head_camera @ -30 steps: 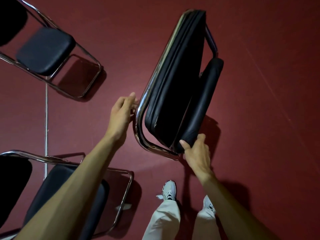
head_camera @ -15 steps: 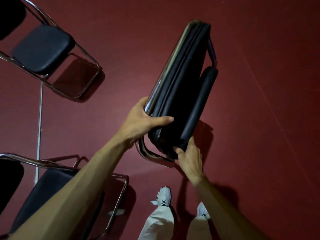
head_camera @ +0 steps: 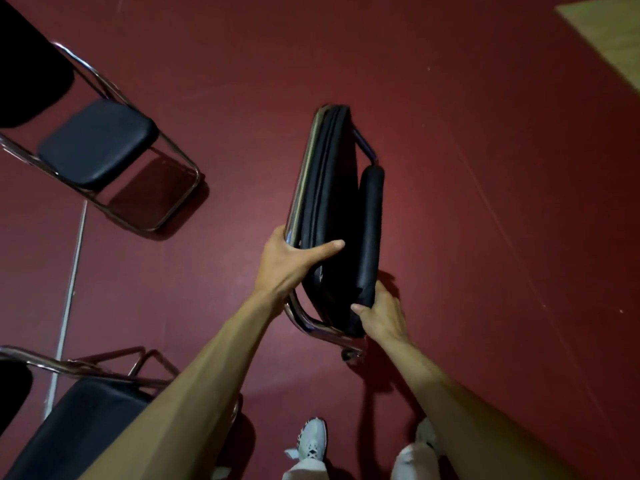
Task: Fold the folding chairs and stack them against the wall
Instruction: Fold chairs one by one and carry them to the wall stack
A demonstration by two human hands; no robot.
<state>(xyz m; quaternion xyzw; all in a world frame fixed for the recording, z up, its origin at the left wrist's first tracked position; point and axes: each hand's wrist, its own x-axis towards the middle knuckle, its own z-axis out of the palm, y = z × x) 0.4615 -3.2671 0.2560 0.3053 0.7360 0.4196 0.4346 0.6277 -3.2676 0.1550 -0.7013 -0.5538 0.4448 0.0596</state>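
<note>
A folded chair (head_camera: 332,202) with black padding and a chrome frame is held up above the red floor in the middle of the view. My left hand (head_camera: 287,263) grips its left frame tube and seat edge, thumb across the black cushion. My right hand (head_camera: 379,313) grips the lower end of the padded backrest. Two unfolded chairs stand to the left: one at the upper left (head_camera: 97,143), one at the lower left (head_camera: 79,420) partly behind my left forearm.
The red floor (head_camera: 485,237) stretches out to the right of the folded chair. A white line (head_camera: 69,292) runs along the floor between the two open chairs. A pale wooden surface (head_camera: 609,36) shows in the top right corner. My white shoes (head_camera: 311,441) are below.
My left hand went from touching the frame tube to gripping the seat edge. The chair closed flatter, lifted and swung more upright. The view shifted right.
</note>
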